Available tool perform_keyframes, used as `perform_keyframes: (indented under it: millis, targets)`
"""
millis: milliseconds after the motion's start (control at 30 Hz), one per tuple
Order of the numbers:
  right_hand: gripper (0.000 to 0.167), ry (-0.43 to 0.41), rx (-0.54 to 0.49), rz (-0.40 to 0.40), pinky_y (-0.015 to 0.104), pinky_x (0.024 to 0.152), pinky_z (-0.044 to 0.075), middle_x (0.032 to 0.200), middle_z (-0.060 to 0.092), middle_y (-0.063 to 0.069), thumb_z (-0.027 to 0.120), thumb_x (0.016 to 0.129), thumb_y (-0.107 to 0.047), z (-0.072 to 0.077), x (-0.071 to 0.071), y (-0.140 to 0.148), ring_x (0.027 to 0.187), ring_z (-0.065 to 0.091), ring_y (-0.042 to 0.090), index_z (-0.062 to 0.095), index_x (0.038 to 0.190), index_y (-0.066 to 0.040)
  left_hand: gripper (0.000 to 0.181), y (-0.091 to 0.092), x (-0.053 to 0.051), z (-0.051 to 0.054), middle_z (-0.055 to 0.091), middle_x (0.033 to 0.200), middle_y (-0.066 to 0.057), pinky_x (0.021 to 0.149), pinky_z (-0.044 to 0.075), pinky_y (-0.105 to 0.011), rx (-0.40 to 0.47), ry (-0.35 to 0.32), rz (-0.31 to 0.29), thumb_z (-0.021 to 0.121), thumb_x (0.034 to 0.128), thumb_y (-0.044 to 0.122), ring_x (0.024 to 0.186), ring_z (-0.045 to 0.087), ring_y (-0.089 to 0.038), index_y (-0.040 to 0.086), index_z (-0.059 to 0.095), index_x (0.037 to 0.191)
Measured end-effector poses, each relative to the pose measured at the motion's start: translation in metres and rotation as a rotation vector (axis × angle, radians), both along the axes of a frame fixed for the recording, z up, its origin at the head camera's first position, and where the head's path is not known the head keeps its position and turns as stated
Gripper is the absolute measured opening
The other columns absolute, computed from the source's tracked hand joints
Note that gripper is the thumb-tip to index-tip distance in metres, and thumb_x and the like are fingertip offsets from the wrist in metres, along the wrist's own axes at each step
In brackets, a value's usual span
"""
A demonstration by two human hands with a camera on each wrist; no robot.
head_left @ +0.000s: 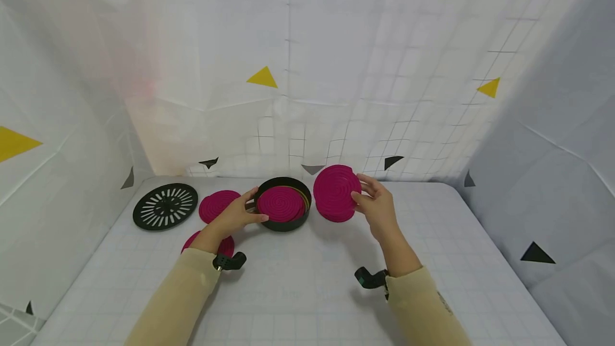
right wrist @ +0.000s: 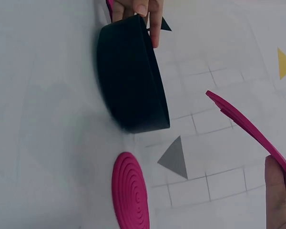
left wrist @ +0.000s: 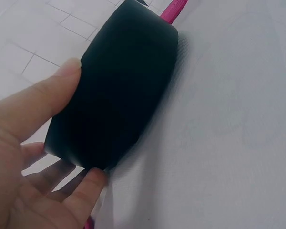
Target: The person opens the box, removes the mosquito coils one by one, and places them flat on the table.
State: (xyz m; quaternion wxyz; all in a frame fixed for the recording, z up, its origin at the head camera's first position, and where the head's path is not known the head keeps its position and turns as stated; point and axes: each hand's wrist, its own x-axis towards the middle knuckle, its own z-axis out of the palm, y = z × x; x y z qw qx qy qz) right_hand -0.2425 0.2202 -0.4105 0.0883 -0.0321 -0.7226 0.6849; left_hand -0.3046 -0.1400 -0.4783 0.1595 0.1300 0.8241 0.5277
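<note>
**Pink ridged disc (head_left: 334, 186) raised at the dark bowl's (head_left: 284, 226) three o'clock**

Our right hand (head_left: 378, 204) pinches that disc between thumb and fingers, above a lower disc (right wrist: 131, 191) on the table (head_left: 307, 287). Our left hand (head_left: 235, 215) grips the bowl at nine o'clock, thumb apart from fingers. We see pink discs (head_left: 280, 204) inside it. From the bowl, a slotted black plate (head_left: 143, 212) lies farther out at nine o'clock; a partly covered disc (head_left: 226, 248) sits at eight.

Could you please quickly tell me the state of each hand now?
Left hand: closed, holding the round black container.
Right hand: closed, pinching at least one pink ribbed disc.
</note>
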Motion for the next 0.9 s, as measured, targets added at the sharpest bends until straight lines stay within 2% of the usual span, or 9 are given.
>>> perform_keyframes:
  millis: [300,633,900]
  targets:
    - [0.052,0.007,-0.026,-0.013,0.030,0.077,0.060,0.132,0.058,0.023,0.062,0.096,0.004,-0.011,0.003,0.017,0.091,0.070,0.010,0.050,0.146,-0.006,0.103,0.000,0.000,-0.001,0.026,0.163,-0.015,0.111,0.037,-0.055,0.018,-0.006,0.000,0.083,0.0841,0.030,0.147,0.031,-0.035,0.016,0.016,0.162]
    - [0.053,0.010,-0.004,-0.105,0.029,0.075,0.060,0.131,0.059,0.022,0.062,0.096,0.003,-0.024,0.004,0.038,0.089,0.070,0.008,0.049,0.146,-0.007,0.107,0.000,0.001,0.001,0.024,0.163,-0.016,0.111,0.036,-0.054,0.024,-0.012,-0.006,0.084,0.0824,0.032,0.147,0.030,-0.036,0.015,0.015,0.162]
    - [0.053,-0.014,0.017,-0.157,0.028,0.074,0.060,0.131,0.059,0.021,0.063,0.096,0.002,-0.031,0.003,0.050,0.088,0.069,0.007,0.050,0.147,-0.008,0.104,-0.001,0.000,-0.001,0.024,0.163,-0.018,0.111,0.036,-0.055,0.030,-0.002,-0.015,0.082,0.0851,0.030,0.147,0.030,-0.038,0.013,0.015,0.162]
